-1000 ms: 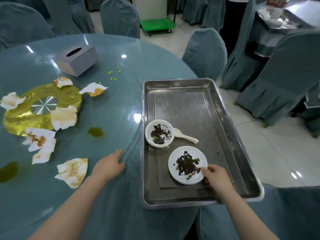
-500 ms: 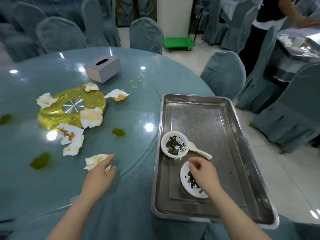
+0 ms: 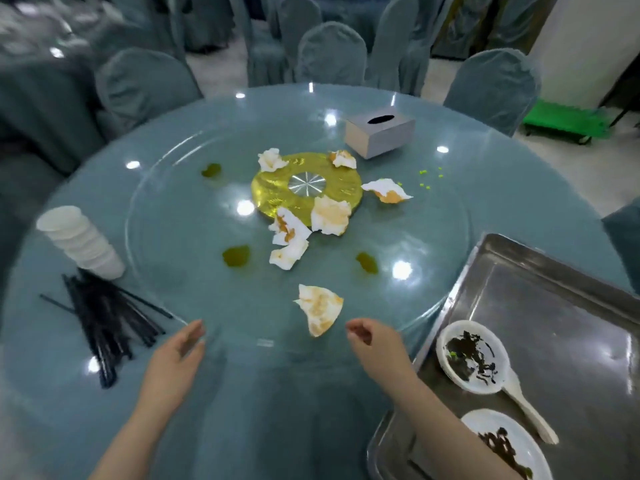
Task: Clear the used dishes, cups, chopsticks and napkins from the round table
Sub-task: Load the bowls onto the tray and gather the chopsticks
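Note:
Several stained, crumpled napkins lie on the round table's glass turntable [image 3: 173, 209]; the nearest napkin [image 3: 320, 308] sits just beyond my hands. My left hand [image 3: 176, 362] hovers open over the near table edge. My right hand [image 3: 375, 344] is empty, fingers loosely curled, close to that napkin. A stack of white cups [image 3: 81, 242] lies on its side at the left, with a bundle of black chopsticks [image 3: 104, 323] below it. At the right, a metal tray [image 3: 554, 306] holds a dirty bowl [image 3: 472, 356], a white spoon [image 3: 530, 415] and a dirty plate [image 3: 505, 445].
A grey tissue box [image 3: 379, 131] stands past the gold centre disc [image 3: 277, 192]. Green sauce spots [image 3: 236, 256] and peas [image 3: 427, 178] dot the glass. Covered chairs [image 3: 332, 51] ring the table. A green cart [image 3: 564, 121] is at far right.
My view has swung left, bringing the cups and chopsticks into sight. My right hand left the plate in the tray and moved over the table near the napkin. My left hand shifted left.

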Demonstrator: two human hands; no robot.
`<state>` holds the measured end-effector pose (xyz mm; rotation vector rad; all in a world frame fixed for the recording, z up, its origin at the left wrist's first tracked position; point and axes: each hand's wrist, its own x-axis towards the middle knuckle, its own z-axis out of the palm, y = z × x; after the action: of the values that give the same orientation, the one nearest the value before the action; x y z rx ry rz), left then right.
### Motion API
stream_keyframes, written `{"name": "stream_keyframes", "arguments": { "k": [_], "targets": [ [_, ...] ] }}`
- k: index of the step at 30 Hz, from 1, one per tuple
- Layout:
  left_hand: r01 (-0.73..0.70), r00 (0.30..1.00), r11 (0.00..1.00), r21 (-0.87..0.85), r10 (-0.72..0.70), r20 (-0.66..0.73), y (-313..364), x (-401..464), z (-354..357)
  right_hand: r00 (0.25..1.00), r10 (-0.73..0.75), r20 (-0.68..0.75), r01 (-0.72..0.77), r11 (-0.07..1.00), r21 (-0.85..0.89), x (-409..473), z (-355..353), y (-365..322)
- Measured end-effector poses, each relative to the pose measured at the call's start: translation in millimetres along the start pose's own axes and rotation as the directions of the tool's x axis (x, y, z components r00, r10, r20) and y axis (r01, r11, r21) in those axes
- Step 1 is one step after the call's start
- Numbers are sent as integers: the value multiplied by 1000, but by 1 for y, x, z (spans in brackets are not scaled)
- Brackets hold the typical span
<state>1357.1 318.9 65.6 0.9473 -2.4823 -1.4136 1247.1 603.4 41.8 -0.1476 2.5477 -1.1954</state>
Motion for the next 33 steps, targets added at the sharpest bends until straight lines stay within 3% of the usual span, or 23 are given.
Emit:
{"name": "stream_keyframes", "arguments": {
  "k": [5,10,20,26,33],
  "targets": [
    [123,979,988,-98,-137,-148,-23,-7,-32,981,-85,175,86,996,0,30,42,-32],
    [210,951,970,-126,-232,-205,-59,0,-62,946,-148,289,175,982,-71,44,83,-71],
    [393,872,901,-184,-429,-235,-141,99,-116,924,-218,313,292,933,-210,88,157,-154],
    [391,891,915,105,-347,-291,-157,149,-110,899,-235,371,321,927,-191,114,220,-188],
    [636,764,757,150,-590,-262,-132,206,-79,923,-206,324,267,951,-156,136,245,-184]
  ]
}}
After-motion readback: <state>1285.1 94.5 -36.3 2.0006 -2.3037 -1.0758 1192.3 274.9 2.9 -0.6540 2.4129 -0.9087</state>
